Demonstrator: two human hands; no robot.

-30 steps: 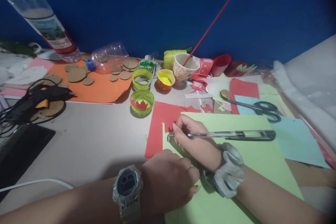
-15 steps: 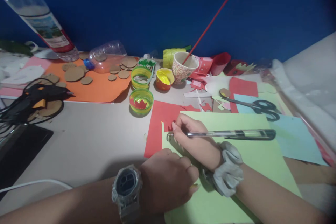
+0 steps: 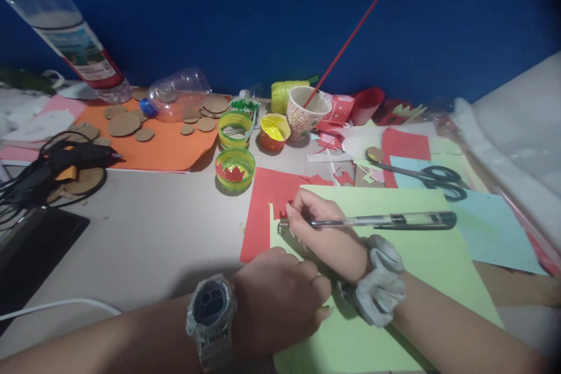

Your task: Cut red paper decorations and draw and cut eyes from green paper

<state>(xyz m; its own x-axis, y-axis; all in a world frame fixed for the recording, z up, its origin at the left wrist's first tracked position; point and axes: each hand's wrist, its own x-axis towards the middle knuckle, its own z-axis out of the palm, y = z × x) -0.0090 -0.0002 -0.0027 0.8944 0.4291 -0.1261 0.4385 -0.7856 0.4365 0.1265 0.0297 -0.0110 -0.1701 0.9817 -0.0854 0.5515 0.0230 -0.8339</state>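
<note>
My right hand (image 3: 322, 225) pinches a black gel pen (image 3: 407, 220), its tip low at the left end of a light green paper sheet (image 3: 421, 280). Beside the tip, a small dark outline is drawn near the sheet's upper left corner. That green sheet partly covers a red paper sheet (image 3: 260, 204). My left hand (image 3: 280, 298), with a watch on its wrist, rests curled on the green sheet's left edge. A small yellowish bit (image 3: 324, 308) shows by its thumb; what the fingers hold is hidden.
Beyond the hands stand green-yellow rings (image 3: 235, 170), a small yellow-filled cup (image 3: 274, 131) and a paper cup (image 3: 307, 111) holding a red stick. Scissors (image 3: 432, 177) lie right on blue paper (image 3: 499, 234). Left are a glue gun (image 3: 74, 158), cardboard discs (image 3: 125, 124) and a leaning bottle (image 3: 83, 52).
The pen's rear end has shifted slightly up and to the left as the right hand moves a little at the drawn mark. My left hand stays in place.
</note>
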